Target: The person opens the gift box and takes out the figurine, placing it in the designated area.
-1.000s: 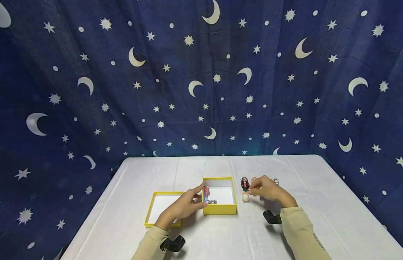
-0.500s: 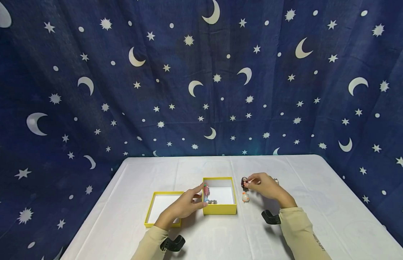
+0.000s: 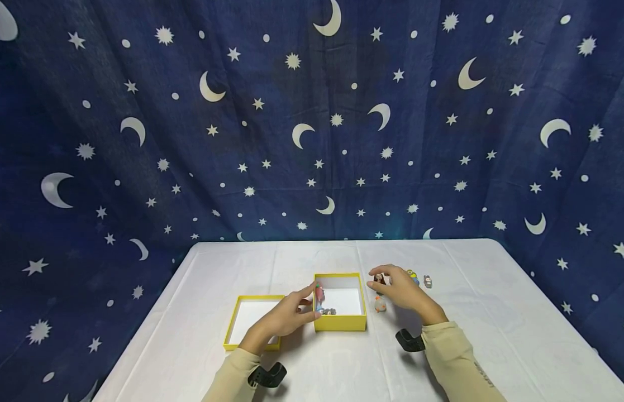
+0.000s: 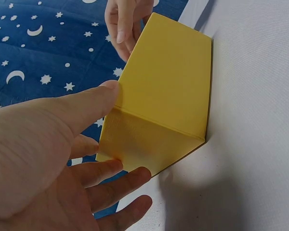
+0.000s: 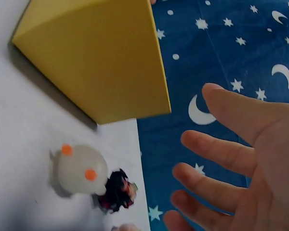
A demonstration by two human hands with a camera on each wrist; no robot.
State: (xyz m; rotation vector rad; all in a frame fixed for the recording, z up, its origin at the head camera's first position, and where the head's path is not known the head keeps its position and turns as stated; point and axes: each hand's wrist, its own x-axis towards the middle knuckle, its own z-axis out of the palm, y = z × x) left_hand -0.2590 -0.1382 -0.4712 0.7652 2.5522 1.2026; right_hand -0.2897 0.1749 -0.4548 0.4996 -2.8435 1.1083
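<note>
A yellow box [image 3: 340, 323] with a white inside stands mid-table, holding a pink toy [image 3: 319, 293] and small grey pieces [image 3: 329, 311] along its left side. My left hand [image 3: 286, 317] touches the box's left side; in the left wrist view its thumb lies at an edge and its extended fingers along the wall. Right of the box, my right hand [image 3: 404, 290] hovers over a dark-haired doll [image 3: 379, 278], partly hiding it. The right wrist view shows that hand's fingers spread and holding nothing. Beside the doll sits a whitish round toy with orange spots [image 5: 82, 168].
Left of the box lies a shallow yellow-rimmed lid [image 3: 251, 321], white inside. Behind my right hand are a yellow-and-blue minion figure [image 3: 413, 277] and a small grey figure [image 3: 428, 281]. A star-patterned curtain [image 3: 312, 145] hangs behind the white-covered table [image 3: 337, 368].
My right hand has moved left over the doll and its fingers have spread. The minion figure and the small grey figure show more fully now. My left hand stays at the box.
</note>
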